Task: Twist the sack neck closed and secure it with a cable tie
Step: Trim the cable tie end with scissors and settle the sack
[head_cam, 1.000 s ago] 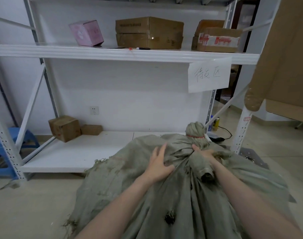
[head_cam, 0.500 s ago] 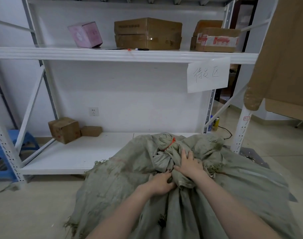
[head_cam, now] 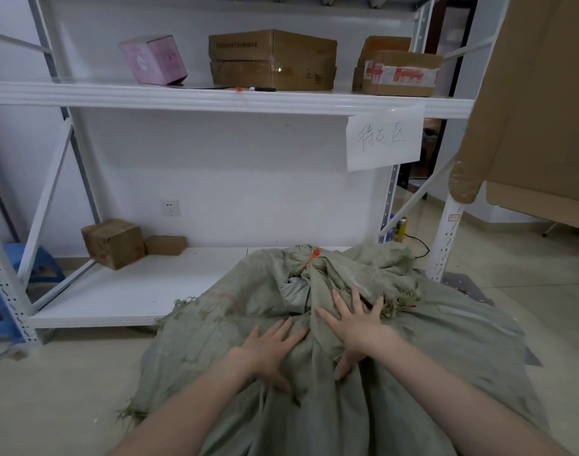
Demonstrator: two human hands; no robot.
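A grey-green woven sack (head_cam: 446, 350) lies bulging on the floor in front of me. Its bunched neck (head_cam: 306, 261) lies tipped over toward the shelf, bound by a red cable tie (head_cam: 313, 255). My left hand (head_cam: 268, 352) rests flat on the sack's top with fingers spread. My right hand (head_cam: 355, 324) presses flat on the cloth just below the neck, fingers apart. Neither hand touches the tie.
A white metal shelving rack (head_cam: 215, 98) stands right behind the sack, with cardboard boxes (head_cam: 113, 241) on its low shelf and more boxes (head_cam: 271, 59) above. A paper sign (head_cam: 385, 138) hangs from the shelf edge. A blue stool (head_cam: 5, 291) is at left, large cardboard (head_cam: 528, 110) at right.
The tied neck stood upright a second ago; it now lies tipped toward the shelf. Both hands let go of the bunched cloth and now lie flat and spread on the sack.
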